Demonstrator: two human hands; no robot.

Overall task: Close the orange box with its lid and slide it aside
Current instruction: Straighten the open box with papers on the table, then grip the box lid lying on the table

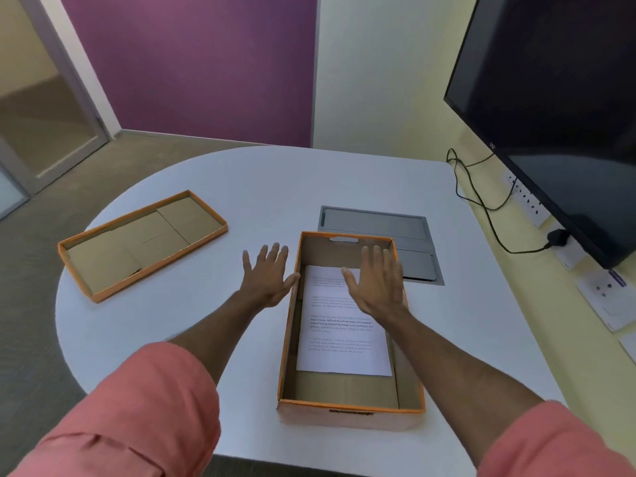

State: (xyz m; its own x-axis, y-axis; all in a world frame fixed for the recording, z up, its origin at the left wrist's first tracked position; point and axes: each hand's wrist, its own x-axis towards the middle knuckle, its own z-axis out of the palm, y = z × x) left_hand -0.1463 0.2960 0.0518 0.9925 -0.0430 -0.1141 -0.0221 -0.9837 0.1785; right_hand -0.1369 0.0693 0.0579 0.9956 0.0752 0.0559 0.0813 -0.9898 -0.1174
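Both grips wide, empty: left hand (267, 279) beside box (351, 406), right hand (378, 282) above paper (344, 325); lid (103, 296) far left, could seat crooked.

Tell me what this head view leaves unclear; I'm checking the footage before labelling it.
- Text on the paper in the orange box: too blurred to read.
- Printed label on the box's near wall: smeared.
- Top of the paper: covered by the right hand.
- Whether the left hand touches the box wall: unclear.
- The lid's outer face: turned down.
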